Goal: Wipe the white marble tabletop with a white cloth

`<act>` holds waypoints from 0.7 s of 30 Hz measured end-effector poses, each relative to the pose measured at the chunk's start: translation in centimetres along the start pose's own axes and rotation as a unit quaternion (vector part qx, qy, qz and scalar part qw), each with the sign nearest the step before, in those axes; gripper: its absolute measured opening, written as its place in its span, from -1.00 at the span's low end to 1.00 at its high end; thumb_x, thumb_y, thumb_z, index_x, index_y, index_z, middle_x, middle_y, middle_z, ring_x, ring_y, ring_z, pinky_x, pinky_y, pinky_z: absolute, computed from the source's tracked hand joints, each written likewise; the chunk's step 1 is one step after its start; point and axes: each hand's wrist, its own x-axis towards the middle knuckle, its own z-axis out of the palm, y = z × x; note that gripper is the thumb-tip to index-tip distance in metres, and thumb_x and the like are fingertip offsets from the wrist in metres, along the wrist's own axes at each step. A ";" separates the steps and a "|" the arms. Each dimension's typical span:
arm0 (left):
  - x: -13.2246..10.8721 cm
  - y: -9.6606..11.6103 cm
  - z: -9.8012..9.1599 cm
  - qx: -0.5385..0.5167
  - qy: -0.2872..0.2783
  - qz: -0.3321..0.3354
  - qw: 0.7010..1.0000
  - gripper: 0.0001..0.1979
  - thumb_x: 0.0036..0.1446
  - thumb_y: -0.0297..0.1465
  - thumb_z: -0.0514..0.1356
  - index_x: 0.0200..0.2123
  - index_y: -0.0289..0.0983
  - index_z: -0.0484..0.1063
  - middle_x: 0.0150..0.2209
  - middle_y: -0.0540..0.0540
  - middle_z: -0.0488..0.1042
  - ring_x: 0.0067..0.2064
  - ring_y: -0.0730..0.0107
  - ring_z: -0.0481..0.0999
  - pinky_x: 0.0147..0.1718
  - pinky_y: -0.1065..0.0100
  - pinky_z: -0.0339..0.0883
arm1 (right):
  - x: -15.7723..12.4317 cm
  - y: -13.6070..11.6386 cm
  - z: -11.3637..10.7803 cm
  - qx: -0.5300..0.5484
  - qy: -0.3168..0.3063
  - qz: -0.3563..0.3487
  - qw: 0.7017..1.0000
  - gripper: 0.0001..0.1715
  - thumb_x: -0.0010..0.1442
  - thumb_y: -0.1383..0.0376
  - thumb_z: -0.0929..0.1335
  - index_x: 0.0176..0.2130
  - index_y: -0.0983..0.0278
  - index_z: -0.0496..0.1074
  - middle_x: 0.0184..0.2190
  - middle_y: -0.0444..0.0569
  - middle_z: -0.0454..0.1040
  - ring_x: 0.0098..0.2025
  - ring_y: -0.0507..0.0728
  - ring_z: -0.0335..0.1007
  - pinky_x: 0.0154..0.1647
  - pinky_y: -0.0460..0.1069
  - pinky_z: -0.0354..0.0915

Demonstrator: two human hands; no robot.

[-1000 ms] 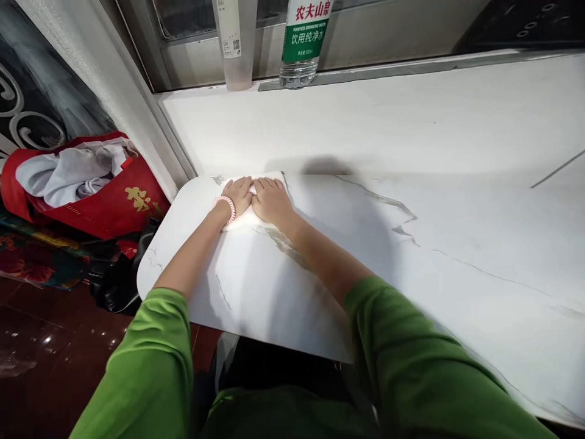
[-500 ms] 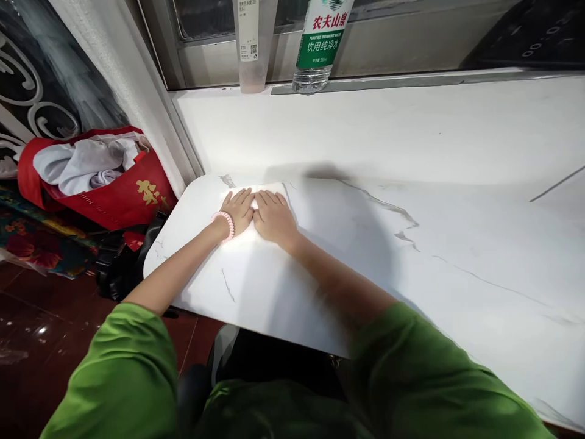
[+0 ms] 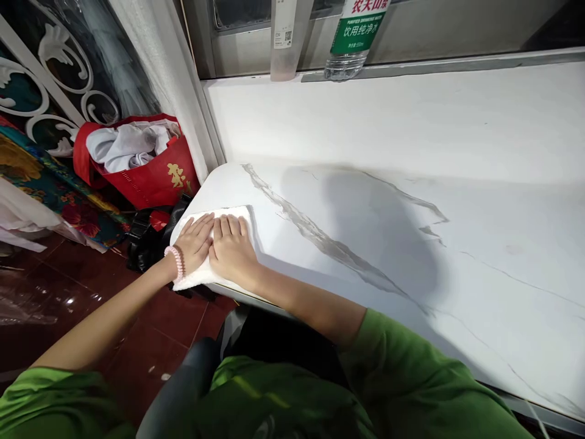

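A white cloth [image 3: 237, 213] lies spread at the left end of the white marble-patterned tabletop [image 3: 292, 183], its near part reaching the front edge. My left hand [image 3: 194, 244] rests flat on the cloth, fingers stretched out, with a pink coiled band around the wrist. Beside it, my right hand [image 3: 232, 250] also presses flat on the cloth, fingers extended and the thumb side touching my left hand. Neither hand grips the cloth. The part of the cloth under my palms is hidden.
On the ledge at the back stand a water bottle [image 3: 351, 42] and a clear plastic cup [image 3: 284, 55]. Left of the table sits a red bag [image 3: 150, 180] stuffed with white fabric, near a white curtain [image 3: 159, 73]. A black bag [image 3: 141, 235] lies below it.
Both hands and the cloth have slid toward me and to the left, from the back of the table to its front-left edge. The view has shifted somewhat to the left.
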 end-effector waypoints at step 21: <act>25.5 -5.6 1.6 -0.016 -0.002 0.052 0.999 -0.46 0.24 -0.45 -0.10 0.28 -0.34 0.21 0.37 -0.20 0.20 0.38 0.25 0.15 0.35 0.16 -0.03 | 16.5 14.8 2.6 -0.007 0.055 0.116 0.992 -0.46 0.28 0.39 0.14 0.15 0.62 0.33 0.12 0.34 0.41 0.20 0.37 0.21 0.29 0.20 -0.05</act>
